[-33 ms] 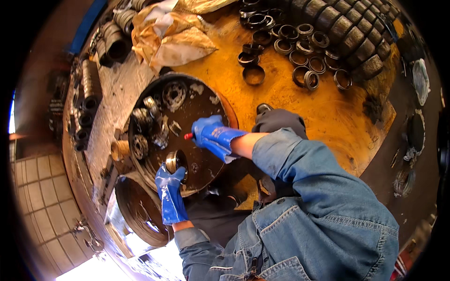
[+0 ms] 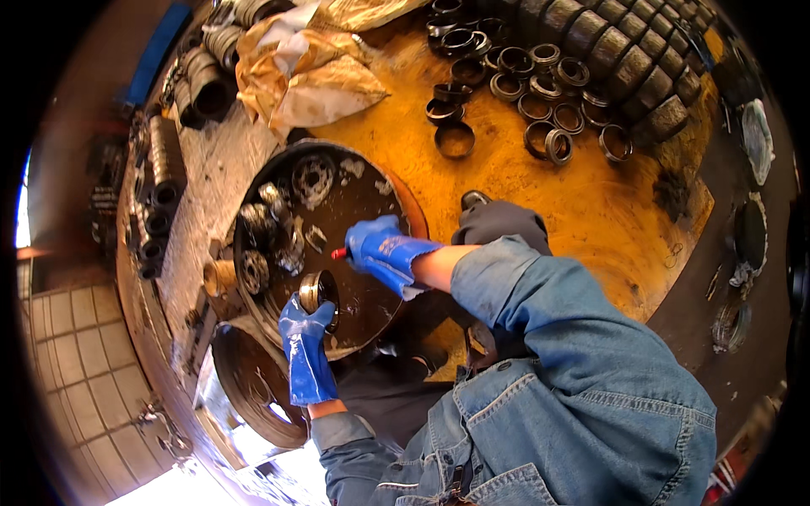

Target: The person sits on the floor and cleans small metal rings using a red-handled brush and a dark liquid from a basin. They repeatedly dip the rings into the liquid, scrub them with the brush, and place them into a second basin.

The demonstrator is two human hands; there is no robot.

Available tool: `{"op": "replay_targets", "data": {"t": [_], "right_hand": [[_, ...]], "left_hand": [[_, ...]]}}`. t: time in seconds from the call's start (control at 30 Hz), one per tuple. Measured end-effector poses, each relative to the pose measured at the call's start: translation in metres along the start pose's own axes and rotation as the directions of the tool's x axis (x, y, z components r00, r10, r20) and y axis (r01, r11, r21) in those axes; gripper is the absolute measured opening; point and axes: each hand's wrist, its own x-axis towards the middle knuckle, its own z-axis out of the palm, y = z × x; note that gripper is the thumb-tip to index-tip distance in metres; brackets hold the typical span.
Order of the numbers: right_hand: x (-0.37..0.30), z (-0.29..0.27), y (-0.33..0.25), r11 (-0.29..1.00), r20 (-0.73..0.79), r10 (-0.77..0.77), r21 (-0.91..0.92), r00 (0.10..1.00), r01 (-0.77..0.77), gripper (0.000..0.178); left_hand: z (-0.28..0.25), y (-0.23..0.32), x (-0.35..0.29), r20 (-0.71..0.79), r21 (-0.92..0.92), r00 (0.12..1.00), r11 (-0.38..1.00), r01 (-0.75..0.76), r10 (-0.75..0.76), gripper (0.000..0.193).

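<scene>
My left hand (image 2: 306, 325), in a blue rubber glove, grips a shiny metal ring (image 2: 310, 292) by its near side, over a round dark pan (image 2: 371, 314). To the right, my right hand (image 2: 376, 243), also blue-gloved, is closed around a tool with a red end (image 2: 339, 253). The rest of that tool is hidden by the glove. A gap separates the tool from the ring. Toward the pan's left wall lie a perforated metal disc (image 2: 313, 180), several greasy metal parts (image 2: 257, 221) and scraps of pale residue (image 2: 291, 244).
Loose metal rings (image 2: 534, 105) lie on the yellow-brown work surface (image 2: 506, 181), beside stacked dark cylinders (image 2: 634, 63). Crumpled brown paper (image 2: 312, 80) covers the far left. A second round container (image 2: 245, 371) stands by my left forearm, and ribbed metal parts (image 2: 160, 164) line the left edge.
</scene>
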Motion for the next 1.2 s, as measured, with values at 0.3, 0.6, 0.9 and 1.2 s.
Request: {"op": "replay_targets", "data": {"t": [0.3, 0.6, 0.9, 1.2], "right_hand": [[-0.02, -0.023, 0.029, 1.0, 0.0, -0.021, 0.016, 1.0, 0.021, 0.027], [-0.026, -0.016, 0.059, 0.971, -0.342, -0.047, 0.206, 0.939, 0.124, 0.027], [-0.005, -0.017, 0.036, 0.984, -0.132, 0.139, 0.131, 0.981, -0.122, 0.039], [-0.001, 0.004, 0.01, 0.998, -0.084, 0.018, 0.057, 0.996, -0.013, 0.039]], "left_hand": [[0.005, 0.262, 0.111, -0.444, -0.063, 0.529, 0.564, -0.823, 0.723, 0.073], [0.057, 0.173, 0.118, -0.172, -0.362, 0.79, 0.708, -0.607, 0.589, 0.026], [0.072, -0.069, 0.032, -0.101, -0.56, 0.993, 0.828, -0.007, -0.06, 0.031], [0.022, -0.217, 0.079, -0.102, -0.222, 0.94, 0.929, 0.297, -0.325, 0.099]]}}
